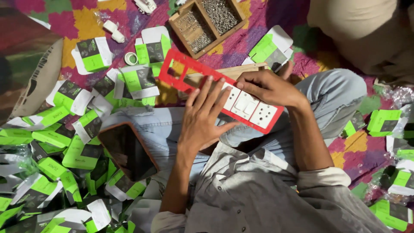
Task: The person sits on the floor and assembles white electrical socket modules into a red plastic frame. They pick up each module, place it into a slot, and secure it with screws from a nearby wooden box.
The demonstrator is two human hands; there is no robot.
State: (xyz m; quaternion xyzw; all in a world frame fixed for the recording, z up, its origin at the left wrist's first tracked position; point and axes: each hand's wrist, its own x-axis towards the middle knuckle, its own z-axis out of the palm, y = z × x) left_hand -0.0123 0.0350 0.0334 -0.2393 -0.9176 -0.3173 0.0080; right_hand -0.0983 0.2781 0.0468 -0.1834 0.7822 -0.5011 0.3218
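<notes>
A red switch-plate frame (202,82) is lying slantwise across the person's lap at the frame's centre, white switch modules (248,107) sitting in its lower-right end. The left hand (202,121) is pressing flat on it with fingers spread, while the right hand (267,86) is curling its fingers onto the modules. A dark phone (127,151) is resting on the thigh at left, green-and-white boxes (51,142) are scattering around, and a wooden screw tray (207,23) is sitting at top.

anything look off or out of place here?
Yes. A phone lies screen-up on the person's thigh, tilted, its end over the edge toward the strewn green-and-white boxes. The red frame is only part filled: white modules at one end under both hands, open slots at the other.
</notes>
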